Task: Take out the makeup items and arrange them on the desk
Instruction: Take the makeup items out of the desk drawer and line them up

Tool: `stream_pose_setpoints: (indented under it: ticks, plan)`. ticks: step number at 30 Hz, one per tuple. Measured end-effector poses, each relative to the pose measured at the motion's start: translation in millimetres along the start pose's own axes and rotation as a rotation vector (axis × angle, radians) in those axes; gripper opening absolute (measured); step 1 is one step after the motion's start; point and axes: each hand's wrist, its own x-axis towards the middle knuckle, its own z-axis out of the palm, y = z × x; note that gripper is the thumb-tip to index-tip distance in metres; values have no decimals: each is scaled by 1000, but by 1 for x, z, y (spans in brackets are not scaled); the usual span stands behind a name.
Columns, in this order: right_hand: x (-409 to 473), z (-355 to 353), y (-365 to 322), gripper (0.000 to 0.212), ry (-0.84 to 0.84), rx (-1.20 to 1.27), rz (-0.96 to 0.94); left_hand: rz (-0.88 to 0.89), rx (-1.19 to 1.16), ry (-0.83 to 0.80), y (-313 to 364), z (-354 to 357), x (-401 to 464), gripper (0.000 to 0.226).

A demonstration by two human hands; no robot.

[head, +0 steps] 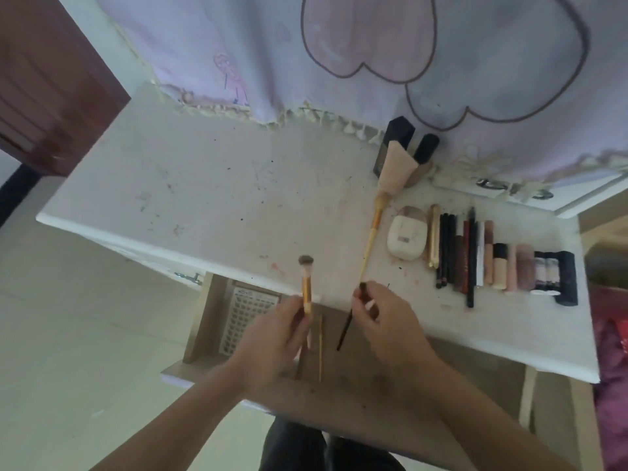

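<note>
1. Take-out step: the left hand (275, 338) is clamped on a gold-handled brush (306, 283), bristles up.
2. The right hand (380, 317) pinches a thin dark brush (346, 326).
3. Next, probably: lay both on the desk (204, 171), beside the row of makeup items (482, 253) to the right hand's right.

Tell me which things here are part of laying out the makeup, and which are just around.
Job: gold-handled brush in left hand; dark thin brush in right hand; row of makeup; open drawer.
Around: curtain; wooden door.
</note>
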Motion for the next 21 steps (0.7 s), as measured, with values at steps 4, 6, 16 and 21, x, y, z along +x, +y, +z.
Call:
stream_pose_setpoints:
  ticks: [4,6,16,21]
  plan:
    - [86,-42,-15,19,238,47,93,-78,132,77,26,-41,85,20]
    - [125,-42,-13,21,264,-67,147,-147,193,16,30,-47,126,22]
    - [164,-23,5,26,201,-379,303,-110,358,-314,37,-21,184,32]
    - [102,-8,-19,28,238,-188,106,112,198,-204,9,-38,133,29]
